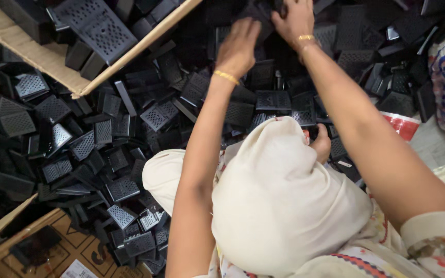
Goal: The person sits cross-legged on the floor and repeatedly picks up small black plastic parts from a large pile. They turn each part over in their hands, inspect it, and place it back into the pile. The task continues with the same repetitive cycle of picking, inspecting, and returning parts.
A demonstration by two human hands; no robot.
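While both arms are stretched forward, a black perforated plastic part (263, 15) at the top of the heap (104, 134) is gripped by the right hand (295, 20) and touched by the curled left hand (238, 46); two cardboard boxes (52, 62) are seen beside too many parts to be counted.

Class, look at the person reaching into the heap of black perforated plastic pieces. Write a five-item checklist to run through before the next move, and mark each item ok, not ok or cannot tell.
1. Both hands reach the heap of black perforated plastic pieces: ok; left hand and right hand are on it.
2. One piece held firmly by the right hand: cannot tell; its fingers are hidden among the pieces.
3. Left hand free: cannot tell.
4. Brown cardboard box within view and open: ok; it already holds pieces.
5. Cream cloth-covered knee clear of both arms: ok.
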